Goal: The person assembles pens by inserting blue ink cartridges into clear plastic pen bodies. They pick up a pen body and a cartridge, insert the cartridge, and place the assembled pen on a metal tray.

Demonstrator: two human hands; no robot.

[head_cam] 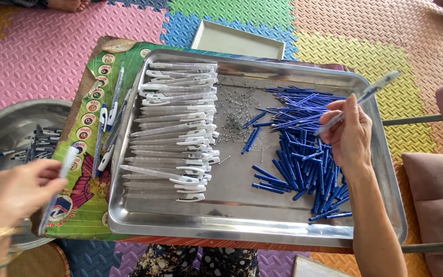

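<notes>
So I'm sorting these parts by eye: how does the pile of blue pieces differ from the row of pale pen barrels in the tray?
The blue pieces are solid blue, short and thin; the pen barrels are clear with white clips and longer. The blue pieces lie in a loose heap at the right of the tray, while the pen barrels lie lined up side by side at its left. Both sit on the same steel tray.

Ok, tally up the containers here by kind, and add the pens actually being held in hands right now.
large steel tray: 1
round steel bowl: 1
flat white tray: 1
Held pens: 2, the left pen in the left hand, the right pen in the right hand
Total: 5
</notes>
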